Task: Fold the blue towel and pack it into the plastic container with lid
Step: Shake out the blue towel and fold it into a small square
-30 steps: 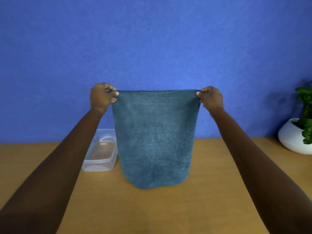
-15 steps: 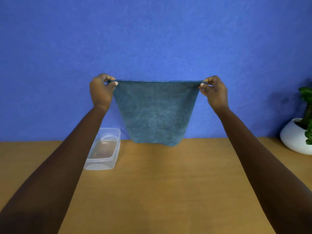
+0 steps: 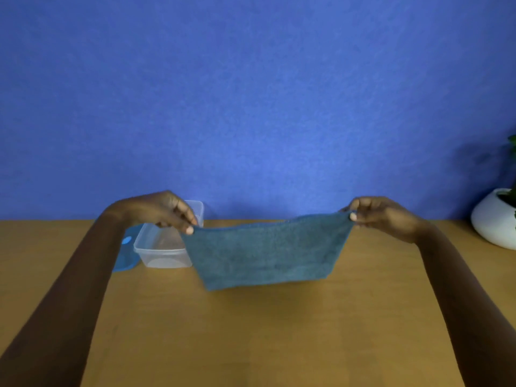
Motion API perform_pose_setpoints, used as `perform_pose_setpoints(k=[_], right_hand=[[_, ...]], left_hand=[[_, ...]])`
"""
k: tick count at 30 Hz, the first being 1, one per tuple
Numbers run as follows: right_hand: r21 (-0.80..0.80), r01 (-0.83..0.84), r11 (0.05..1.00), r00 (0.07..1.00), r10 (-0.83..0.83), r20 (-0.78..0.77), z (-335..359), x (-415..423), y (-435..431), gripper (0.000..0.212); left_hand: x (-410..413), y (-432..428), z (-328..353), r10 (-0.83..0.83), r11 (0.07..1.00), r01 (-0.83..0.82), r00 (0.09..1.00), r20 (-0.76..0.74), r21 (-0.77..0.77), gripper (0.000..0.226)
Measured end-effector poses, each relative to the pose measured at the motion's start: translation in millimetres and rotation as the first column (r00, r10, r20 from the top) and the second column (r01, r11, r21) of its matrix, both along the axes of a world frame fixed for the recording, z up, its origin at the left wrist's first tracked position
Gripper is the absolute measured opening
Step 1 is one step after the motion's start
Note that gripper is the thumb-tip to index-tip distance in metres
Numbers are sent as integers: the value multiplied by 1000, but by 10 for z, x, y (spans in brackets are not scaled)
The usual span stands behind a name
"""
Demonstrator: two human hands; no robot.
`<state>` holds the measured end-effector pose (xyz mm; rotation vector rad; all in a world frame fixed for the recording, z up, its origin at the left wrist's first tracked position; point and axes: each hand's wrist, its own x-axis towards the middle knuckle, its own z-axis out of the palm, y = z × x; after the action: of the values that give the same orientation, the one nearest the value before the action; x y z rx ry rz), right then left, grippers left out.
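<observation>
Your left hand (image 3: 164, 209) and right hand (image 3: 382, 215) each pinch a top corner of the towel (image 3: 268, 251), stretched over the counter (image 3: 251, 331) beside the container (image 3: 162, 247).

Blue lid (image 3: 126, 248): mostly hidden behind left forearm, only a curved edge shows. Plastic container (image 3: 163, 248): far rim covered by left hand (image 3: 156, 209), right wall by blue towel (image 3: 268, 254). White pot (image 3: 492, 219) and plant (image 3: 512, 191) cut by right frame edge. Towel's lower edge blurred; contact with counter (image 3: 251, 331) unclear.
</observation>
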<state>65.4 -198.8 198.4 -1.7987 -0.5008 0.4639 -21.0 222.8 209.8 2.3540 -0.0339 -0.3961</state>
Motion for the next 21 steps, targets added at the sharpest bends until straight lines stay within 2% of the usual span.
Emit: perform_pose_setpoints(k=[2,4,6,9,12,16,19,21], right_hand=[[-84,-107,991,980,91,-179,-124,-29,-40,3],[-195,-195,961,944,130,-303,-285,-24,-53,7],[-280,-257,925,915,139,-378,-458,0,-45,18],[-372,-295,880,898,122,-422,-667,24,-33,17],[-413,-240,879,920,69,-387,-820,56,28,13],[-390,-109,914,950,-20,-312,-1005,112,162,9],[-349,-115,930,936,-16,-351,-1112,151,239,7],[-370,-61,927,949,-61,-309,-1166,176,300,3]], left_hand=[[-27,-41,-139,-65,996,72,987,-149,45,22],[-38,-92,-294,-85,988,117,957,-277,101,20],[-45,-133,-446,-79,979,144,923,-378,146,17],[-46,-166,-654,-65,964,171,893,-445,202,10],[-15,-173,-823,-8,966,115,907,-421,230,17],[65,-153,-986,76,977,-4,940,-332,213,27],[107,-138,-1094,77,979,-10,944,-321,204,28],[153,-137,-1195,138,983,-104,963,-231,153,26]])
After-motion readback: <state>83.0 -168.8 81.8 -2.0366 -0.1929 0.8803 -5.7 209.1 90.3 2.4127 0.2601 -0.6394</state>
